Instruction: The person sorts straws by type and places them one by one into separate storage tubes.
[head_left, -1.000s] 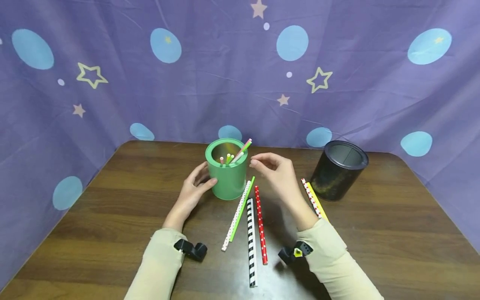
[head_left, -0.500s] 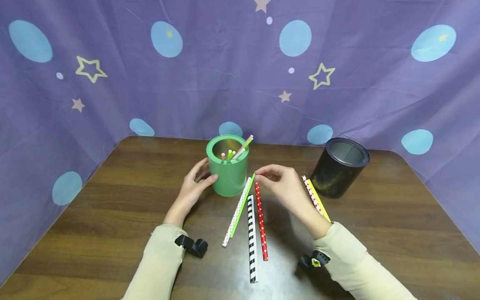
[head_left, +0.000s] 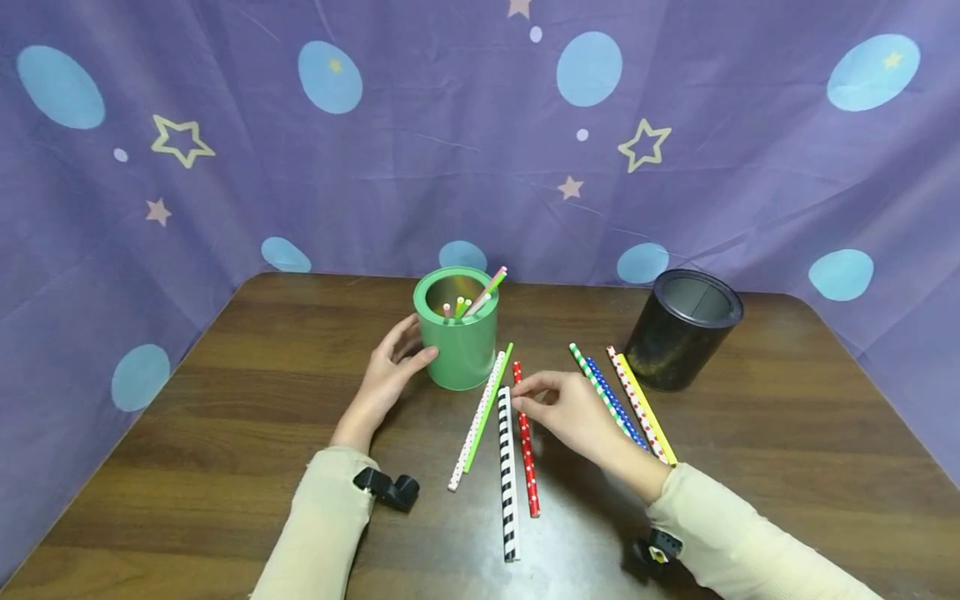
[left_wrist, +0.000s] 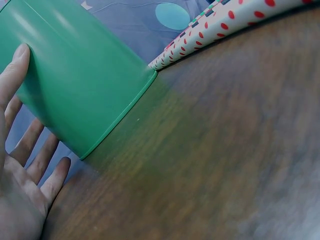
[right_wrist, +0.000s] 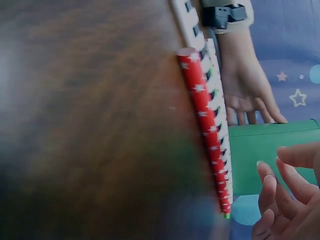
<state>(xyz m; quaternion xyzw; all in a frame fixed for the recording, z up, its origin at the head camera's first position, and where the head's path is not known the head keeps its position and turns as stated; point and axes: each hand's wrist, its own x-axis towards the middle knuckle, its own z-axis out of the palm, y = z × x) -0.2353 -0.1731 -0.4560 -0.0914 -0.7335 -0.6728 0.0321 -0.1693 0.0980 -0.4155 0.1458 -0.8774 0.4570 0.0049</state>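
A green can (head_left: 461,358) with several paper straws inside stands upright at the table's middle. My left hand (head_left: 382,387) holds its left side, thumb on the front and fingers around the back. My right hand (head_left: 573,417) hovers by the upper end of a black-and-white striped straw (head_left: 508,492). Thumb and fingertips are slightly apart in the right wrist view, with nothing seen between them. A red straw with white stars (right_wrist: 205,110) lies to the right of the striped one. Left of it are a green straw (head_left: 486,417) and a white dotted straw (head_left: 472,433).
At the right stands a black can (head_left: 675,342). Beside it lie a yellow straw (head_left: 647,408), a white straw with red dots (head_left: 633,396), a blue straw (head_left: 611,396) and a green-and-white striped straw (head_left: 588,373). A purple patterned cloth (head_left: 480,150) hangs behind the table.
My right hand has come down from beside the green can's rim toward the near straws, uncovering the blue and green-striped straws. The left hand stays on the can.
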